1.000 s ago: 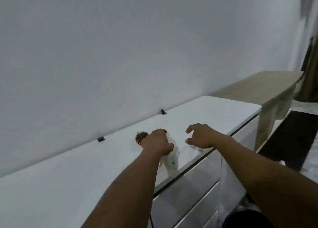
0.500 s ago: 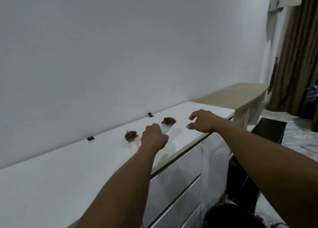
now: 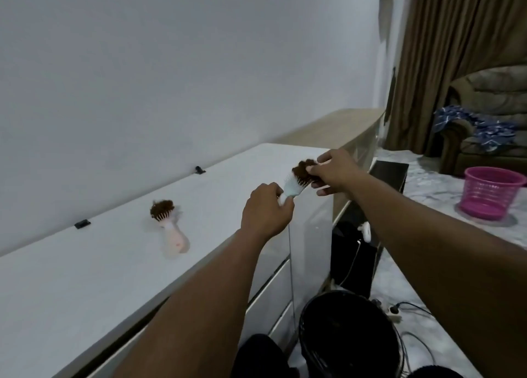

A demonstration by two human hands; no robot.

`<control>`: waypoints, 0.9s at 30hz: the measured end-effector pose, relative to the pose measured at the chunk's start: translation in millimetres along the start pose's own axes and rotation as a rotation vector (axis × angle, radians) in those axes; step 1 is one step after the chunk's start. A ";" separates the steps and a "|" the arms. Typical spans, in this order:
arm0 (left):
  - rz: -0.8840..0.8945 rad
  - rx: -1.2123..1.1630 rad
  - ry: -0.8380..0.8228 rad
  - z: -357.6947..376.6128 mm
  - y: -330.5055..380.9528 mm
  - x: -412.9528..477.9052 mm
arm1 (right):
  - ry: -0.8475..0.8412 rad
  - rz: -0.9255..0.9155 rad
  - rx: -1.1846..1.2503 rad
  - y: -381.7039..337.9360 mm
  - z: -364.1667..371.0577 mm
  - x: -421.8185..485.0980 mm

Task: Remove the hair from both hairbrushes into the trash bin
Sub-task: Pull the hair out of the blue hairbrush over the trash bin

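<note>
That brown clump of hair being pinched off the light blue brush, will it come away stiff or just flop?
The hair clump looks like a loose, fluffy tangle, so it probably flops and squashes under the right hand. It is likely very light, so it may drift rather than drop straight into the black trash bin. Strands may snag on the brush.

text: none legible | labels: none | brands: none

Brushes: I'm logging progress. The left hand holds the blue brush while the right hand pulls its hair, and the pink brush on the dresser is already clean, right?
Not quite. The head view shows the pink brush on the dresser still holding hair. The rest stands: left hand holds the blue brush, right hand pulls its hair.
</note>
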State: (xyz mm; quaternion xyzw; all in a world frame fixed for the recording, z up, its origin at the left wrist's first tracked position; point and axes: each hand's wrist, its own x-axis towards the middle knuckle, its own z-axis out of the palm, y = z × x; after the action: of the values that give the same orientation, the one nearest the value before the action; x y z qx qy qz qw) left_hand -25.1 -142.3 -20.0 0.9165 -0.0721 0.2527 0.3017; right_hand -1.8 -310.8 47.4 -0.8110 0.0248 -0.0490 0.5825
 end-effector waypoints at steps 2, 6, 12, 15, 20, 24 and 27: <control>0.015 -0.029 -0.048 27.7 1.8 -4.6 | 0.059 0.039 0.008 26.0 -10.2 3.9; 0.029 -0.065 -0.190 89.4 -2.0 -24.7 | 0.133 0.132 -0.043 99.3 -26.0 13.2; -0.046 -0.100 -0.491 190.2 -36.6 -84.0 | 0.104 0.230 -0.340 238.8 -21.3 11.4; -0.124 -0.121 -0.622 231.9 -59.1 -114.1 | 0.033 0.297 -0.403 303.7 -11.2 6.4; -0.207 -0.106 -0.814 291.7 -94.2 -139.2 | -0.054 0.451 -0.310 395.5 0.7 9.6; -0.214 -0.072 -0.851 338.6 -115.9 -142.7 | 0.037 0.596 -0.085 451.7 14.5 24.1; -0.207 -0.048 -0.843 364.2 -128.9 -140.2 | 0.107 0.652 0.079 474.4 27.0 31.4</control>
State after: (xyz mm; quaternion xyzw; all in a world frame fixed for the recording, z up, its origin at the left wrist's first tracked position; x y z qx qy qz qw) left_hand 43.5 -255.8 -409.0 0.9345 -0.1028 -0.1772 0.2910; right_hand 40.3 -440.4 -408.9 -0.7334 0.3117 0.0963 0.5964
